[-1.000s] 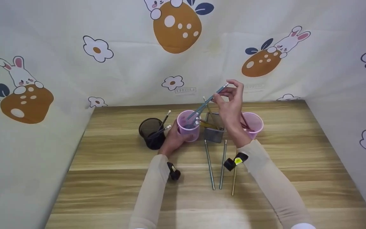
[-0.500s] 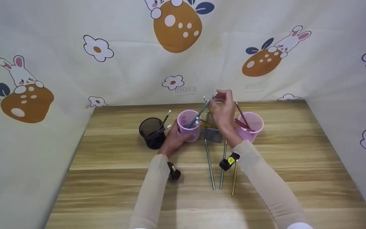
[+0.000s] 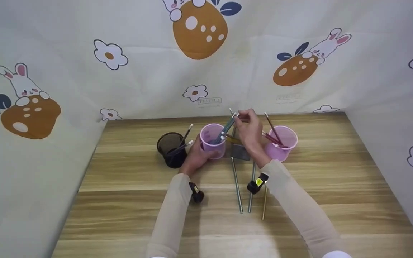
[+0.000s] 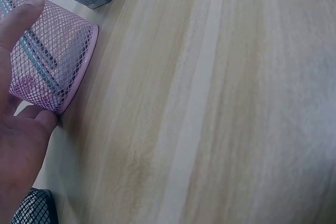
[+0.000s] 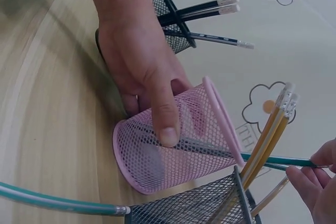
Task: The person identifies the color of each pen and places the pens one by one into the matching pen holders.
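My left hand (image 3: 196, 158) grips the side of a pink mesh pencil cup (image 3: 207, 132) at the middle of the row. In the right wrist view its thumb lies along the mesh wall of that cup (image 5: 202, 111). My right hand (image 3: 250, 129) pinches a teal pencil (image 5: 275, 159) near its eraser end, over the cup's right side. The pencil slants down into the cup, where its lower part shows through the mesh. Another teal pencil lies close alongside it. The left wrist view shows teal pencils (image 4: 39, 66) inside the cup.
A black mesh cup (image 3: 174, 161) with black pencils stands left. Right of the held cup are a grey square mesh holder (image 3: 240, 153) with yellow pencils and another pink cup (image 3: 279, 154) with red pencils. Two teal pencils (image 3: 237, 188) and a yellow pencil (image 3: 264, 205) lie in front.
My right hand has moved down and left, lowering the teal pencil further into the pink cup. The left hand and the cup have stayed in place.
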Action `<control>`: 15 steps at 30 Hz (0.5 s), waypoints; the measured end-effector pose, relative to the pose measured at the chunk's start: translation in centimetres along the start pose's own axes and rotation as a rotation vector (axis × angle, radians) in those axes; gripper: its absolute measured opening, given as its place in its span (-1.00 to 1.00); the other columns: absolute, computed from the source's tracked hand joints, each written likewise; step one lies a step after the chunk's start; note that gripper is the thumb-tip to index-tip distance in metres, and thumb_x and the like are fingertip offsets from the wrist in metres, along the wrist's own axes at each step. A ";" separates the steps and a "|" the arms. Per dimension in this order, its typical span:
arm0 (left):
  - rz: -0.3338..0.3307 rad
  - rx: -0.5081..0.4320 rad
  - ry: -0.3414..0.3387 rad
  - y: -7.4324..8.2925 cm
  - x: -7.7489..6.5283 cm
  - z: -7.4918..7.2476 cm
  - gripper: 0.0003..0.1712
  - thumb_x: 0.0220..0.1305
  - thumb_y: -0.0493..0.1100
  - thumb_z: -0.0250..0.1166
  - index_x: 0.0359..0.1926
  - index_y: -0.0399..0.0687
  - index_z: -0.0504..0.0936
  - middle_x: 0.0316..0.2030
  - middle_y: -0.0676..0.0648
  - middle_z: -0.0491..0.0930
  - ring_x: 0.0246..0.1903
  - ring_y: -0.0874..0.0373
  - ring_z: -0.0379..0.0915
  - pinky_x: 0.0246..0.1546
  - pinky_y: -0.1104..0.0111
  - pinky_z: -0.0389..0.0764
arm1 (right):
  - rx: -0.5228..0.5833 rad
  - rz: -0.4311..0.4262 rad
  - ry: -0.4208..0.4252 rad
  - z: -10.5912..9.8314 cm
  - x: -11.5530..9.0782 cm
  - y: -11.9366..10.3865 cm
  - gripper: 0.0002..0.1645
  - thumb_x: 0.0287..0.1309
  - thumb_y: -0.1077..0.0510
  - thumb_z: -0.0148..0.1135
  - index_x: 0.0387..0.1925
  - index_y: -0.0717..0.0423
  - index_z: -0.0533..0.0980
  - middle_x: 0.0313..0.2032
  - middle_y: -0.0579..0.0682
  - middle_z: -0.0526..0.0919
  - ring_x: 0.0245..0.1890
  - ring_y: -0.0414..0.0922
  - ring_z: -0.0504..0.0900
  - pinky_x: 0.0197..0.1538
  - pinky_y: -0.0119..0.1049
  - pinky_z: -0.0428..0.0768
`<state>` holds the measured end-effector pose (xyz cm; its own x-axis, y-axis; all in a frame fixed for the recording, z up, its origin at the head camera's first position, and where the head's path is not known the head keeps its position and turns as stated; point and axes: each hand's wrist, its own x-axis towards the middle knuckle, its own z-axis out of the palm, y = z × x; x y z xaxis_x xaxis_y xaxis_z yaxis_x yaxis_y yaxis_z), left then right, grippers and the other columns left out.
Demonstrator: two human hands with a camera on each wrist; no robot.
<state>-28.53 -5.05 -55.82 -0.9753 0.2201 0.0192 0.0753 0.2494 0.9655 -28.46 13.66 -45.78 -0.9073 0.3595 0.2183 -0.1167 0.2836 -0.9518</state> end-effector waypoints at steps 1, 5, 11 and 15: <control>0.000 0.001 0.000 0.0 0.0 0.0 0.08 -0.03 -0.20 0.56 0.48 -0.10 0.17 0.32 -0.20 0.42 0.36 -0.05 0.33 0.47 0.12 0.30 | -0.010 0.006 0.000 0.0 0.0 0.1 -0.79 0.19 0.30 0.29 -0.13 0.28 0.60 -0.18 0.23 0.73 -0.15 0.06 0.74 -0.21 -0.45 0.65; 0.003 0.010 0.000 -0.1 0.1 0.0 0.11 -0.05 -0.18 0.58 0.48 -0.07 0.18 0.32 -0.18 0.43 0.36 -0.04 0.33 0.47 0.12 0.29 | -0.042 0.024 -0.012 0.0 0.0 0.1 -0.80 0.21 0.26 0.28 -0.14 0.25 0.61 -0.17 0.21 0.74 -0.15 0.05 0.74 -0.23 -0.44 0.63; 0.010 0.029 0.003 -0.4 0.2 -0.1 0.13 -0.05 -0.17 0.58 0.50 -0.06 0.16 0.33 -0.17 0.42 0.37 -0.03 0.33 0.48 0.14 0.27 | -0.075 0.042 -0.053 -0.3 0.0 -0.2 -0.77 0.25 0.23 0.25 -0.07 0.20 0.62 -0.13 0.18 0.73 -0.09 0.03 0.73 -0.13 -0.33 0.67; 0.016 0.018 0.001 -0.3 0.2 -0.1 0.10 -0.04 -0.22 0.56 0.49 -0.08 0.16 0.33 -0.19 0.42 0.36 -0.05 0.33 0.48 0.13 0.28 | -0.053 0.040 -0.071 -0.4 -0.2 -0.5 -0.70 0.22 0.29 0.22 0.00 0.22 0.60 -0.09 0.21 0.72 -0.04 0.06 0.71 0.02 -0.22 0.68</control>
<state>-28.77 -5.19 -56.03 -0.9741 0.2234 0.0348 0.0946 0.2629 0.9602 -28.02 13.79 -45.32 -0.9375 0.3080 0.1622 -0.0595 0.3174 -0.9464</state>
